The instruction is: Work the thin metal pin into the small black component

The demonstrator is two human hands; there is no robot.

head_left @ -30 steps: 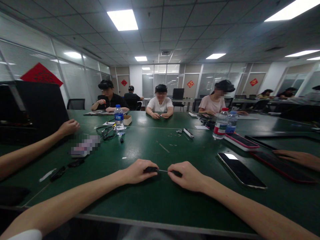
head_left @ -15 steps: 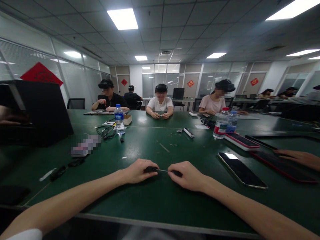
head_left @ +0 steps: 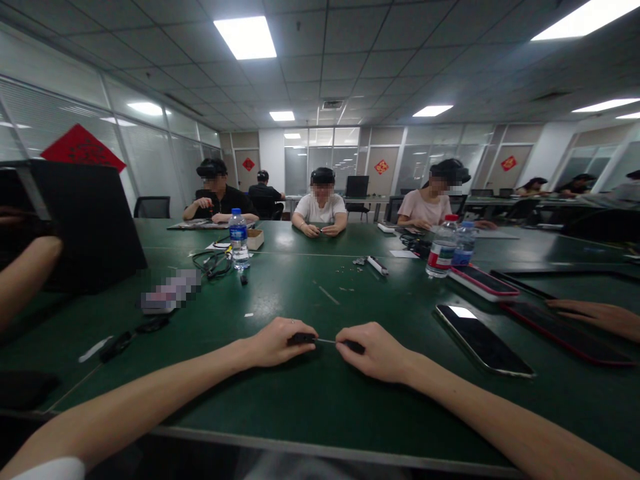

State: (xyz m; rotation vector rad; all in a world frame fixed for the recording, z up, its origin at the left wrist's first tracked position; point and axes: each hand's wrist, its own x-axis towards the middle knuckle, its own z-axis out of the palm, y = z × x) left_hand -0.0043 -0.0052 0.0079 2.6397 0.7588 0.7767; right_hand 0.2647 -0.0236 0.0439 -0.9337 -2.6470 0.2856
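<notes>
My left hand (head_left: 281, 341) is closed around a small black block-shaped object (head_left: 303, 339), whose kind I cannot make out. My right hand (head_left: 377, 350) grips the black handle (head_left: 355, 347) of what looks like a small screwdriver. Its thin metal shaft (head_left: 326, 341) spans the gap between both hands, and the tip meets the black object's right side. Both hands rest low over the green table (head_left: 280, 407), close to its front edge. My fingers partly cover both items.
To the right lie a phone (head_left: 485, 340) and a co-worker's hand (head_left: 600, 317). Water bottles (head_left: 443, 248) stand behind. On the left are a black case (head_left: 90, 227), another person's arm (head_left: 33, 277), cables (head_left: 213, 263) and a bottle (head_left: 239, 240). Small scraps (head_left: 329, 295) lie ahead.
My hands and the items in them have kept their place. At the far left, another person's forearm has come into view in front of the black case.
</notes>
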